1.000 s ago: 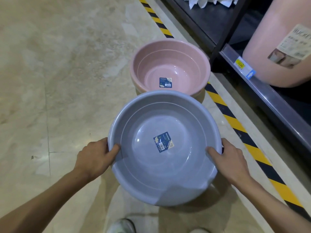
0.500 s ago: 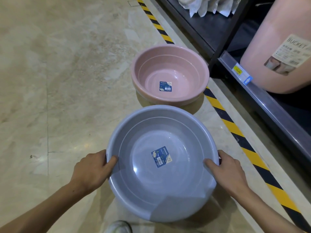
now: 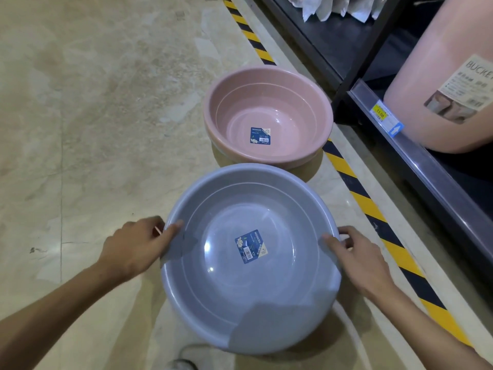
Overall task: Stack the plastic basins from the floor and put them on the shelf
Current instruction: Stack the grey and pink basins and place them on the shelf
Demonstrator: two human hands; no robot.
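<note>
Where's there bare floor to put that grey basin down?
The marble floor left of the pink basin and grey basin is open. Rightward it is tight: striped tape, then the shelf holding a pink bucket.

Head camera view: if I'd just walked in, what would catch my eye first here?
Most likely the big grey-blue basin in the lower middle, gripped at its rim by the left hand and the right hand. Just beyond it a pink basin sits on the marble floor beside the yellow-and-black striped tape. On the dark shelf at the right stands a large pink bucket.
</note>
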